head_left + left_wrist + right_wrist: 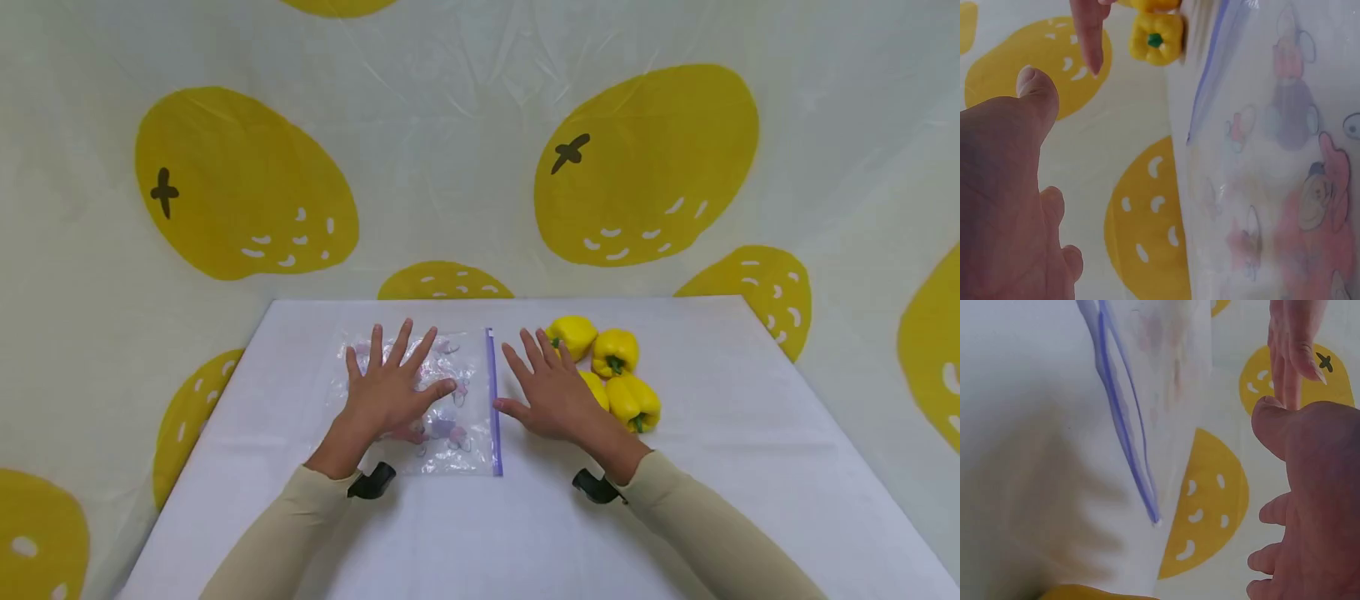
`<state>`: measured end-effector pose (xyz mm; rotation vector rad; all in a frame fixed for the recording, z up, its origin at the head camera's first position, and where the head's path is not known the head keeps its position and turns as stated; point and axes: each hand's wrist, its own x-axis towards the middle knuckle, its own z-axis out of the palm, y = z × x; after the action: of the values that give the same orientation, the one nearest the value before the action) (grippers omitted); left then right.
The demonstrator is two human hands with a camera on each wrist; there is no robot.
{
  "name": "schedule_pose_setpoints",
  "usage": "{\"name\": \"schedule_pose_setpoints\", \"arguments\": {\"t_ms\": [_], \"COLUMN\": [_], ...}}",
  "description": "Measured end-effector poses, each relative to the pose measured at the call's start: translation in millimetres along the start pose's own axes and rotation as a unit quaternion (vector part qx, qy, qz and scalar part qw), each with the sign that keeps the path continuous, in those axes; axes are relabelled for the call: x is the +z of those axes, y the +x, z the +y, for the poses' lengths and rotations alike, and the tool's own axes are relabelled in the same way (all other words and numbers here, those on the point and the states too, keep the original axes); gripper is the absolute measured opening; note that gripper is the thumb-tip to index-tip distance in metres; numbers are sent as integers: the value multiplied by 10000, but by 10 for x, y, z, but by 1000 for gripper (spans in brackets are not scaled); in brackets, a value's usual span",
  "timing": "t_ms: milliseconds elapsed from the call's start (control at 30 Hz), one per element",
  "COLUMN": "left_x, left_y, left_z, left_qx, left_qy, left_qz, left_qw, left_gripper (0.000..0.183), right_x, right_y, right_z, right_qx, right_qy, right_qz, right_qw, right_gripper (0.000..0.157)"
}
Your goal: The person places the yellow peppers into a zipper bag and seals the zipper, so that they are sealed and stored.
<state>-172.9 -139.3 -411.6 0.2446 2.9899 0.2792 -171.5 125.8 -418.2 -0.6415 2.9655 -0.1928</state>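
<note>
Left hand [386, 398] hovers, spread wide, over clear, purple-edged rectangular plastic bag [474, 417]; right hand [553, 398] also wide, near four blocky yellow bell peppers [628, 396].

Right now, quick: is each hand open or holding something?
Left hand: open, above the plastic bag, holding nothing.
Right hand: open, near the yellow peppers, holding nothing.

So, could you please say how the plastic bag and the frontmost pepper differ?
The plastic bag is clear and printed, with a purple strip; the frontmost pepper is yellow with a green stem. The bag lies nearly flat, while the pepper is plump. The bag spreads wider than the pepper. Both rest on the table.
</note>
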Motion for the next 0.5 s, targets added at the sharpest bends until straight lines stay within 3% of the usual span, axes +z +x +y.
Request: {"name": "schedule_pose_setpoints", "arguments": {"t_ms": [300, 500], "left_x": [115, 203], "left_y": [15, 18], "left_z": [36, 69], "left_qx": [12, 26], "left_qy": [-92, 27], "left_qz": [-179, -90], "left_qw": [9998, 10000], "left_gripper": [94, 92], "right_x": [138, 198], "right_y": [29, 33], "right_z": [-75, -108], "right_qx": [-54, -52], "right_qy": [-64, 43], "right_qz": [-119, -126], "right_qw": [9999, 9999], "right_gripper": [91, 92]}}
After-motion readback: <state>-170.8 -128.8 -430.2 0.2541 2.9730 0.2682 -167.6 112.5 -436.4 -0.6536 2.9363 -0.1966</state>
